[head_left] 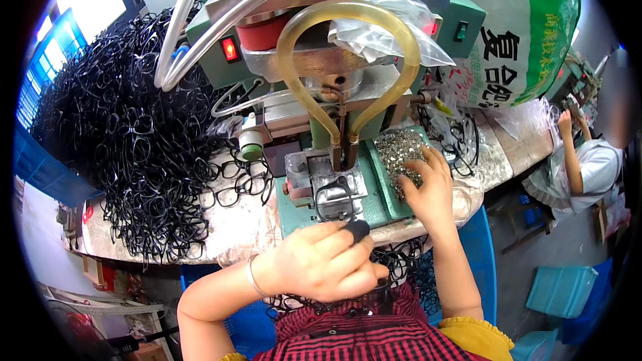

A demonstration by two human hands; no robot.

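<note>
My left hand [328,262] is curled closed just in front of the machine's metal fixture [351,186], with a dark finger cover [358,229] on one fingertip. It grips a black eyeglass frame [333,202], whose rim lies over the fixture below the vertical metal tips [344,150]. My right hand [431,187] reaches over a green tray [396,210] of small shiny metal parts [394,147]. Its thumb and fingers are spread apart at the parts, and I see nothing held between them.
Black eyeglass frames [144,127] are heaped on the bench at left. A yellowish hose [348,5] loops before the green machine. A white and green sack [515,33] stands behind it at right. More frames fill a blue basket [485,247] below me. Another person [595,167] sits far right.
</note>
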